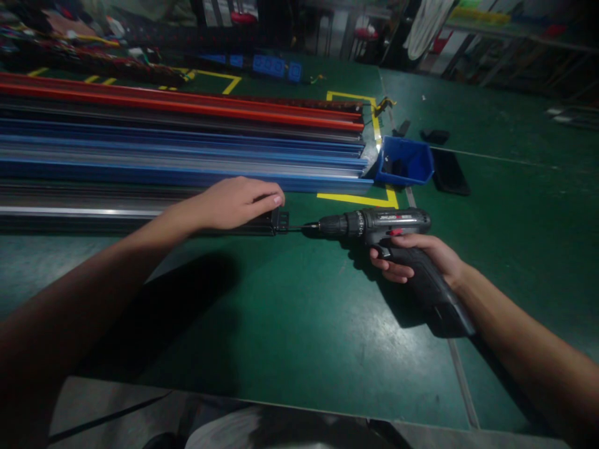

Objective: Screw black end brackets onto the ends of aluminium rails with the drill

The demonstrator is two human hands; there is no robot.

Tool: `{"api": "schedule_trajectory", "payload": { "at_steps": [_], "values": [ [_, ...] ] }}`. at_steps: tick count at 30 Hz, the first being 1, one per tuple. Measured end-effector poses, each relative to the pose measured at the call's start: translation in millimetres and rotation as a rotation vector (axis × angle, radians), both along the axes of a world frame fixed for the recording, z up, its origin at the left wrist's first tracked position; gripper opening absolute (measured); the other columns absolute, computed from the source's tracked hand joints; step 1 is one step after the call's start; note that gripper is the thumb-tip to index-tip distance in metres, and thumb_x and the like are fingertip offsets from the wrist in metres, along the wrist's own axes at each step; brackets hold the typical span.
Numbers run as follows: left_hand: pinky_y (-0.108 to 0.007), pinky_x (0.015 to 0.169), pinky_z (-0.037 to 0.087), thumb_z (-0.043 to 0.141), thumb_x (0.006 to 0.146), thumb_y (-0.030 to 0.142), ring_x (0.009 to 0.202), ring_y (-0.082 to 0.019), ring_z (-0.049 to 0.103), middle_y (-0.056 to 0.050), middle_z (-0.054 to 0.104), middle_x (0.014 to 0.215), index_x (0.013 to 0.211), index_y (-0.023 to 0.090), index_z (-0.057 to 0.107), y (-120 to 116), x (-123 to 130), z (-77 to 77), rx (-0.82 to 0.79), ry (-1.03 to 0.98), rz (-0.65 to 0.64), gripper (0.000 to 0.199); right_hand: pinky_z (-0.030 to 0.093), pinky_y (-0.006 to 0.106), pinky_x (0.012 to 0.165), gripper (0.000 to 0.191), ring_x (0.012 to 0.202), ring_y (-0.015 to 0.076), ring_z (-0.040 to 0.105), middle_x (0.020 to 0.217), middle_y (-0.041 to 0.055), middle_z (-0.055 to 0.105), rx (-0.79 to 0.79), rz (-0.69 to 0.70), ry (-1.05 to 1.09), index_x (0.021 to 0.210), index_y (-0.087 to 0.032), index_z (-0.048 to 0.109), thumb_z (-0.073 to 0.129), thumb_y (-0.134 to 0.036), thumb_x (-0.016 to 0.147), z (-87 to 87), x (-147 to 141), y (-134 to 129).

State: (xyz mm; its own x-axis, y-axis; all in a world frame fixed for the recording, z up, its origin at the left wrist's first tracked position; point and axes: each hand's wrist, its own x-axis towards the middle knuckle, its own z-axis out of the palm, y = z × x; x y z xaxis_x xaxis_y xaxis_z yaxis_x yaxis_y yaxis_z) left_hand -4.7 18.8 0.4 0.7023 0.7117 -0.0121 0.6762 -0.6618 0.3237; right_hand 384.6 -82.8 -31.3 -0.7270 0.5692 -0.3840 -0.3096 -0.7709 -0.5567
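Observation:
My right hand (421, 255) grips a black cordless drill (397, 218) by its handle, with the index finger at the trigger. The drill lies level, chuck pointing left. Its long thin bit (299, 227) reaches the small black end piece (282, 221) on a long black rail (224, 229); whether it sits in a screw is too small to tell. My left hand (234, 202) is wrapped over that rail near its right end, thumb and index finger pointing right. Its other fingers are mostly hidden behind the rail.
Behind the black rail lie long blue rails (187, 153) and red rails (187, 105). A blue bin (406, 163) with small dark parts stands past their right ends, beside a flat black object (450, 171). Wire bundles (93, 65) lie at the back left of the green table (290, 324).

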Motion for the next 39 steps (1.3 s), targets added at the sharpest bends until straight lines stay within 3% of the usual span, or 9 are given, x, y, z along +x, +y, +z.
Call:
{"api": "schedule_trajectory", "payload": {
  "at_steps": [39],
  "values": [
    [-0.03, 0.082, 0.046, 0.033, 0.104, 0.055, 0.095, -0.02, 0.069, -0.001, 0.077, 0.11, 0.114, 0.027, 0.071, 0.7, -1.2, -1.3, 0.016, -0.005, -0.009, 0.049, 0.059, 0.023, 0.061, 0.03, 0.055, 0.009, 0.059, 0.09, 0.0138, 0.071, -0.021, -0.007, -0.028, 0.109, -0.001, 0.073, 0.064, -0.027, 0.097, 1.6, -0.7, 0.0]
  ]
}}
